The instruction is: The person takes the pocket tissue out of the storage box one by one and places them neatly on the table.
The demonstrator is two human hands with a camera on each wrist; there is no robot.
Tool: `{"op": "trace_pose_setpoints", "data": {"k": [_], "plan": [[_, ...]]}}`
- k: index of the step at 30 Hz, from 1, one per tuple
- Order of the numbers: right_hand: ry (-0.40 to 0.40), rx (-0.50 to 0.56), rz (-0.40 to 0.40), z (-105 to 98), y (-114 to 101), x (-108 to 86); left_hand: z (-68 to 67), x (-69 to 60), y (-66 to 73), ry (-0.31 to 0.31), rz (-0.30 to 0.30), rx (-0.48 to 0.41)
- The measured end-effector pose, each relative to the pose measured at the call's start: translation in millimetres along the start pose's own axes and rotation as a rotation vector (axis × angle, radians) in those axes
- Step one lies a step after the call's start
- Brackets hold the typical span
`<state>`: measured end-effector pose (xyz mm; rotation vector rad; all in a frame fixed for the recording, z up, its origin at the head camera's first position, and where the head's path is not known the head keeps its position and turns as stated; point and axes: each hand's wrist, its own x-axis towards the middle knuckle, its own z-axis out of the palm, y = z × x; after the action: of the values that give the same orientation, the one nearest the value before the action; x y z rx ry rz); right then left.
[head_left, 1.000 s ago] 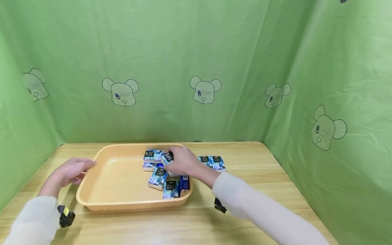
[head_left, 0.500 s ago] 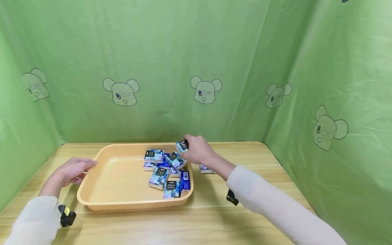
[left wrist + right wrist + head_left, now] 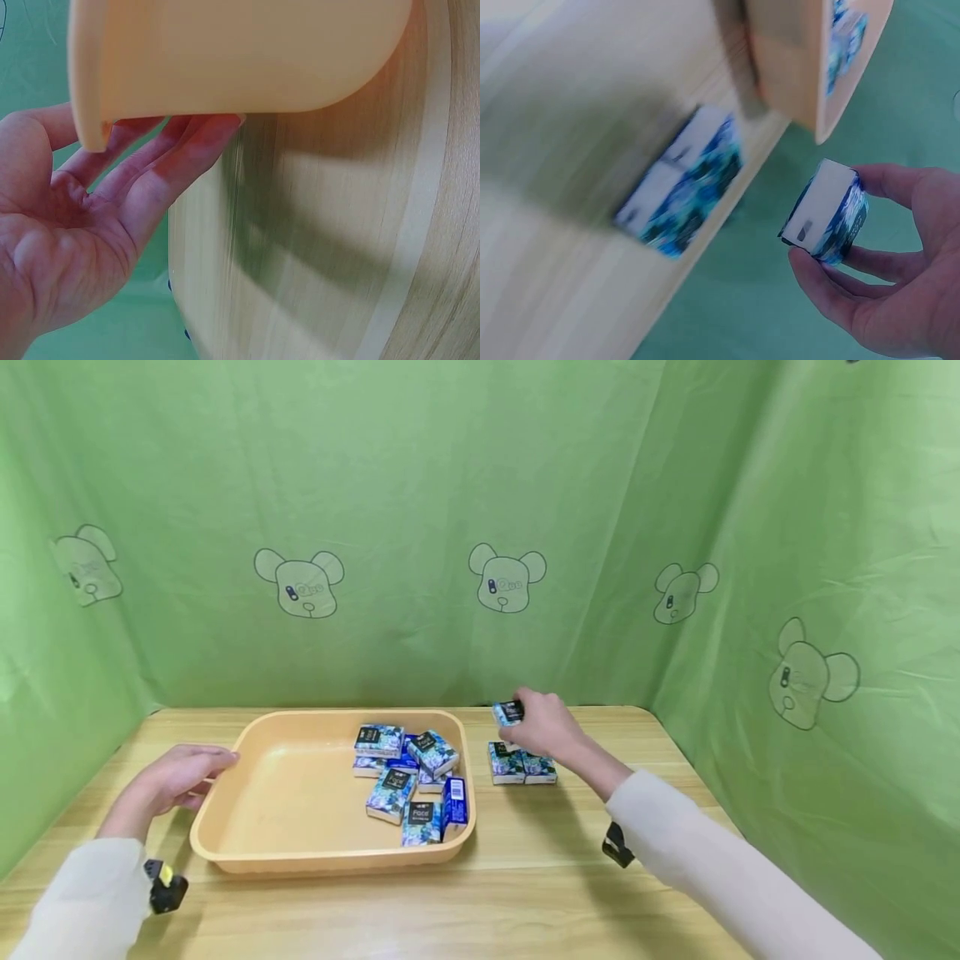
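My left hand (image 3: 180, 777) holds the left rim of a shallow orange plastic tray (image 3: 322, 862). In the left wrist view its thumb goes behind the rim while the fingers (image 3: 176, 169) lie against the outer wall. Right of the tray, my right hand (image 3: 553, 724) pinches a small blue floral tissue pack (image 3: 821, 206) by its sides, raised above the table. Just below it, two like packs (image 3: 507, 767) lie side by side on the wood. Several more tissue packs (image 3: 392, 795) are heaped in the tray's right half, some overlapping.
The wooden table (image 3: 360, 914) ends at a rounded far edge against a green curtain (image 3: 405, 643) printed with bear heads. The curtain also closes in both sides. Black wrist cameras (image 3: 167, 887) hang under both sleeves.
From the heap in the tray, my right hand has lifted a tissue pack and carried it right, past the rim, over the two packs on the table. My left hand has stayed at the rim.
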<state>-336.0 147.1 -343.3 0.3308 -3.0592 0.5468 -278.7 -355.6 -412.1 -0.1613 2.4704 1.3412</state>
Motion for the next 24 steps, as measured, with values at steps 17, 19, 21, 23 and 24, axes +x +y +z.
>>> {"op": "trace_pose_setpoints", "data": {"k": [17,19,21,23,24], "plan": [[-0.012,-0.020,0.115,8,69,-0.7,-0.5,-1.2,-1.6,0.009,-0.001,-0.011],[-0.027,-0.024,0.129,10,72,-0.8,-0.3,-1.2,-1.2,0.009,-0.002,-0.016],[-0.038,-0.034,0.137,13,75,-0.9,0.0,-1.2,-0.7,0.007,-0.003,-0.020],[-0.045,-0.033,0.147,15,78,-0.6,0.3,-1.2,0.2,0.006,-0.003,-0.021],[-0.047,-0.031,0.153,17,80,-0.5,0.5,-1.1,0.6,0.005,-0.003,-0.023]]}}
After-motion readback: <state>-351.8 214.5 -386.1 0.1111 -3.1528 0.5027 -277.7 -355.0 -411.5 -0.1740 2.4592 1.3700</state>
